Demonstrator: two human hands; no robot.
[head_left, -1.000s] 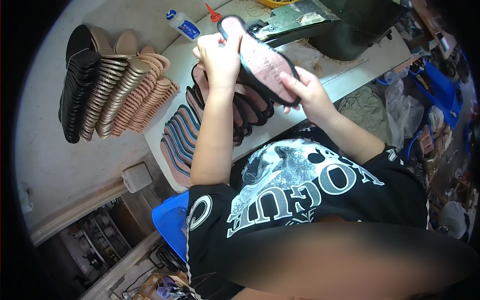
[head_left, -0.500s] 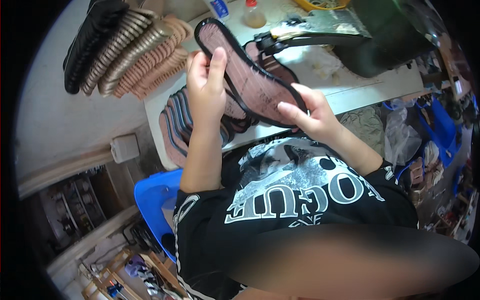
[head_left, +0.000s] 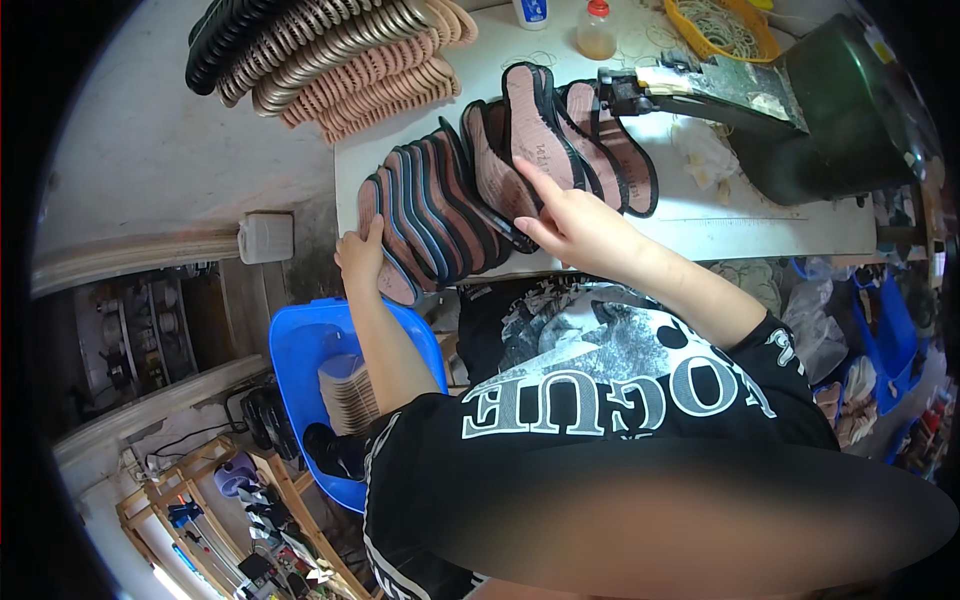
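Observation:
A leaning row of pinkish-brown shoe insoles with black and blue rims [head_left: 405, 215] lies along the front left of the white sewing table. My left hand [head_left: 360, 258] rests against the row's left end, one finger stretched up along the outermost insole. Toward the middle, my right hand [head_left: 572, 222] lies at the lower part of a black-rimmed insole [head_left: 535, 115]. Its index finger points out over the sole and its thumb stands apart. More black-rimmed insoles [head_left: 628, 165] overlap to the right, partly under the sewing machine's arm [head_left: 690, 90].
Black, metallic and pink ribbed shoe pieces [head_left: 350, 65] are stacked at the far left. Behind stand a red-capped bottle [head_left: 597, 35] and a yellow basket of cords [head_left: 725, 30]. The dark green machine body [head_left: 850, 120] is at right. A blue bin [head_left: 290, 345] with beige pieces stands below left.
The insole held up in both hands is now down among the others on the table. My left hand has moved down to the row's left end; my right hand has shifted slightly left.

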